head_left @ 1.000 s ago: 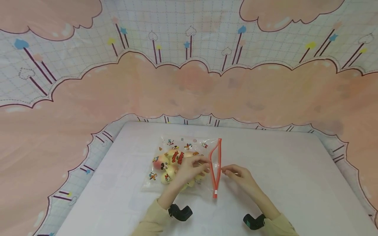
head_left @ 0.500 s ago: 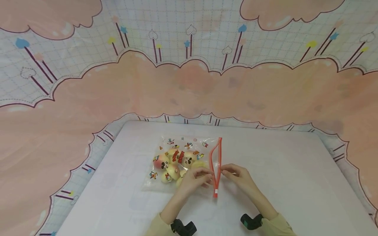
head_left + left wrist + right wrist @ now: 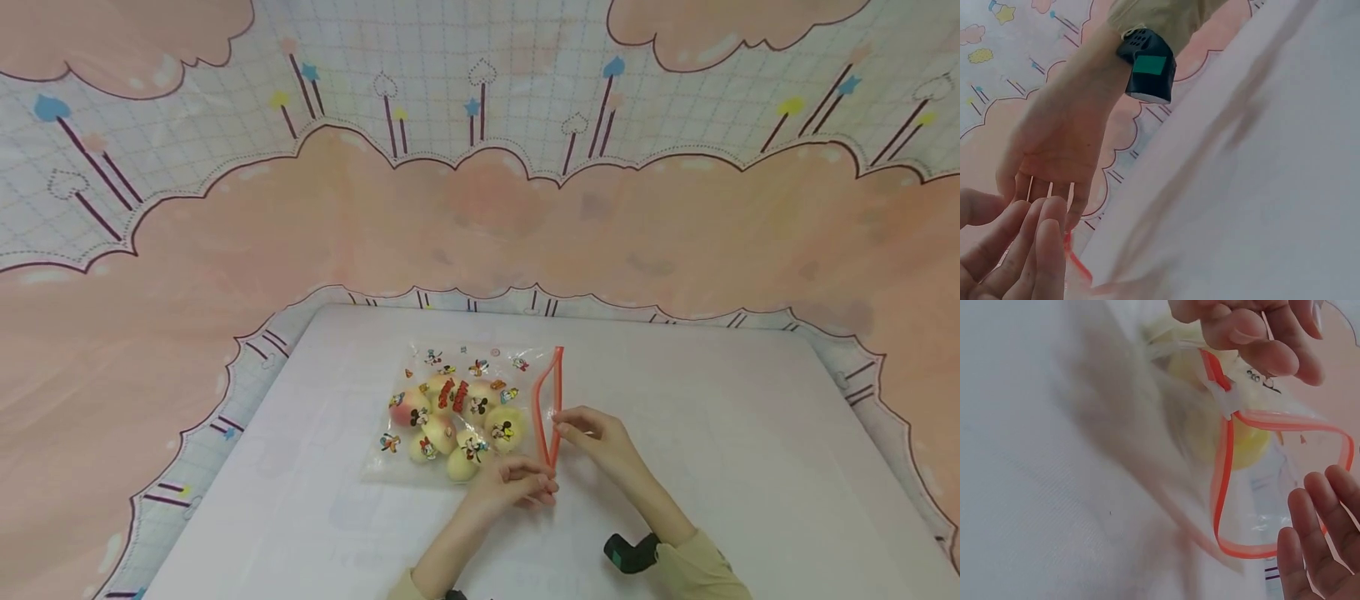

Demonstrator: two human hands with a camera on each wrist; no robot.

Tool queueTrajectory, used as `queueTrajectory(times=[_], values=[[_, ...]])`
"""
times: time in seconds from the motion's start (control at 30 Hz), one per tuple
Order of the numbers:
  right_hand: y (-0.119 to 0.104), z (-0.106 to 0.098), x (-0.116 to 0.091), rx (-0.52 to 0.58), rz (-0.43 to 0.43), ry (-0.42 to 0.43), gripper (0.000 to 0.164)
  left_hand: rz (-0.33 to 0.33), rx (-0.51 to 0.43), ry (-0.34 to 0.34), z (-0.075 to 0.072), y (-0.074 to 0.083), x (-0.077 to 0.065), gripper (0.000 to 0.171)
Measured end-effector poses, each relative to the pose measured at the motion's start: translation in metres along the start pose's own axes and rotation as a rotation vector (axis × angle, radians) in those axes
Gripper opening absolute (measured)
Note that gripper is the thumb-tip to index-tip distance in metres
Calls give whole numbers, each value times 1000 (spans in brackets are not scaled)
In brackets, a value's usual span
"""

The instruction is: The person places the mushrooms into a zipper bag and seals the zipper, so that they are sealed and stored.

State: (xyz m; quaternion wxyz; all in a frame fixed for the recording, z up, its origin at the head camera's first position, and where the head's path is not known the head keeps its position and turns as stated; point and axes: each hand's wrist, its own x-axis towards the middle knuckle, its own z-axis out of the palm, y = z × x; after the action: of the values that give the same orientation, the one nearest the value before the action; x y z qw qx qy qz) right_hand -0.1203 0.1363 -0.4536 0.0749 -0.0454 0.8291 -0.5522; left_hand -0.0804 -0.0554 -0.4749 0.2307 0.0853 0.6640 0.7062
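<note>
A clear slider zip bag (image 3: 390, 462) printed with cartoon figures lies flat on the white table, its red zip (image 3: 537, 408) gapping open on the right. Several pale yellow, pink-blushed, peach-like fruits (image 3: 441, 433) are inside. My left hand (image 3: 510, 487) is at the zip's near end, fingers loosely bent; in the right wrist view its fingertips hang just above the white slider (image 3: 1225, 400), apart from it. With thumb and forefinger, my right hand (image 3: 603, 442) pinches the zip's right edge about midway; its other fingers (image 3: 1316, 544) spread out straight.
The white table (image 3: 720, 417) extends to both sides of the bag. Behind it hangs a cloud-patterned cloth (image 3: 480, 225). A dark camera (image 3: 630, 554) is strapped to the right wrist.
My left hand has slid toward me along the zip, from over the fruits to the slider end. The right hand has shifted slightly left onto the zip's edge. The bag stays put.
</note>
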Motion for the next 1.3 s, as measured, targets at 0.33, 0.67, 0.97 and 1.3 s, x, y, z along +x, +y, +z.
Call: queueTrajectory(times=[0.33,0.67,0.97,1.3], values=[[9,-3,-6,-51,15,28,24,-104,-39,-101,5,-12,-9,31],[21,-5,-14,-60,26,-64,20,-165,-44,-137,3,-19,-19,29],[27,1,-23,-18,4,-177,24,-311,-155,-212,-2,-31,-23,35],[25,8,-24,-18,103,-201,28,-402,-356,-132,-2,-41,-11,42]])
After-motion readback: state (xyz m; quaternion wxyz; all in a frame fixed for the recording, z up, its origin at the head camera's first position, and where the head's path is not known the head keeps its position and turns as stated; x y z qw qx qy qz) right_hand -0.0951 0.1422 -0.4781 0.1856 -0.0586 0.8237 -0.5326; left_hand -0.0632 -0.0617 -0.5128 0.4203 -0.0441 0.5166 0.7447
